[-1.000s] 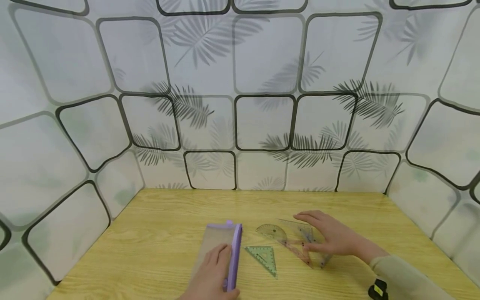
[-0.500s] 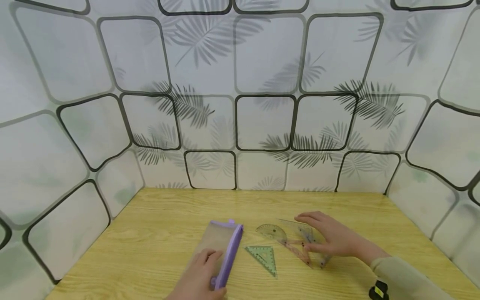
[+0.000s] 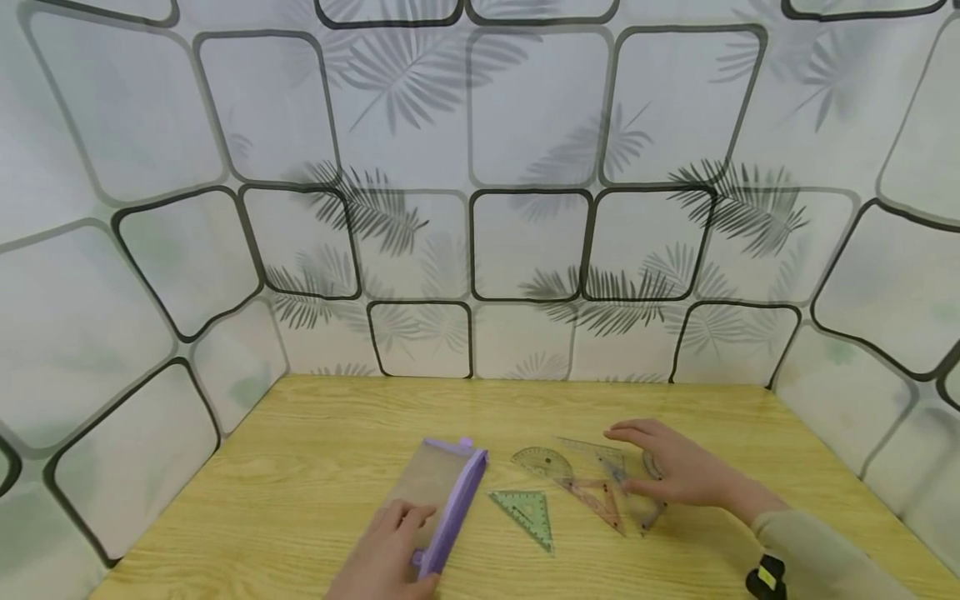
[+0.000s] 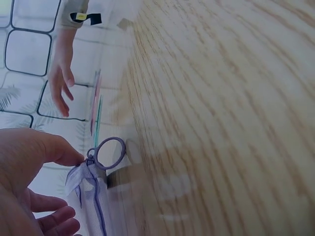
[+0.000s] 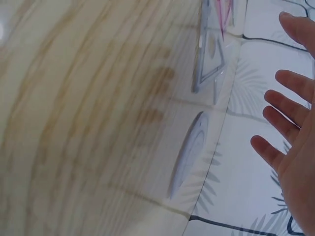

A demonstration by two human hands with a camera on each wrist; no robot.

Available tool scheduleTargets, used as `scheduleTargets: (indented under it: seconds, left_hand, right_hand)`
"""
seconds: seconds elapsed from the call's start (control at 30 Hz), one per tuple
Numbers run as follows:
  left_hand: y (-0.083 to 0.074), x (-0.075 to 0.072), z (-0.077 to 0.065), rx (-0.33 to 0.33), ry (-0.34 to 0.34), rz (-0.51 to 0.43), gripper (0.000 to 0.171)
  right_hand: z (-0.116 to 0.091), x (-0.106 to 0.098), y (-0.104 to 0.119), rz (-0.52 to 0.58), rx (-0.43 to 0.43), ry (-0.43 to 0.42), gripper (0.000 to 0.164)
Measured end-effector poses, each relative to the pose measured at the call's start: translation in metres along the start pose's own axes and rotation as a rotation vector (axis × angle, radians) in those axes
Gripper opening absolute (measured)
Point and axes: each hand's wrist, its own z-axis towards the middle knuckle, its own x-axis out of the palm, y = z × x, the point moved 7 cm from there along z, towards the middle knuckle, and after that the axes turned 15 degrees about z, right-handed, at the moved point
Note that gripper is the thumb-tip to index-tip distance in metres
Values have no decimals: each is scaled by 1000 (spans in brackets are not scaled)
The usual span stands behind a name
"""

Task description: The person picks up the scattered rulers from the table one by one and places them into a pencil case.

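Observation:
My left hand (image 3: 382,554) grips the near end of a flat zip pouch (image 3: 423,479) with a purple zipped edge. In the left wrist view, the thumb touches the pouch (image 4: 91,189) beside its zipper pull ring (image 4: 124,153). My right hand (image 3: 678,471) hovers with spread fingers over a clear set square (image 3: 648,521) and a clear protractor (image 3: 651,467). Between the hands lie a green set square (image 3: 545,518), a greenish protractor (image 3: 540,457) and a pink set square (image 3: 612,504). The right wrist view shows the clear protractor (image 5: 189,155) below the fingers, apart from them.
A light wood table (image 3: 300,467) carries everything. A clear straight ruler edge (image 3: 588,444) shows behind the pink set square, partly overlapped by other pieces. Patterned cloth walls (image 3: 525,250) close off the back and both sides.
The pouch's near end has swung left with my left hand, so it now lies slanted. My right hand has shifted slightly right, uncovering part of the clear protractor.

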Motion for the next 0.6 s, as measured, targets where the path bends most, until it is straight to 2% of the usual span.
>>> scheduleTargets:
  seconds: [0.3, 0.5, 0.6]
  left_hand:
    - [5, -5, -3, -14, -25, 26, 61]
    - [3, -7, -4, 9, -74, 74, 54]
    - [4, -6, -3, 3, -65, 84, 52]
  right_hand:
    - [-9, -4, -20, 29, 50, -26, 63]
    - [-15, -6, -31, 38, 78, -45, 62]
    - [-17, -6, -35, 50, 90, -42, 62]
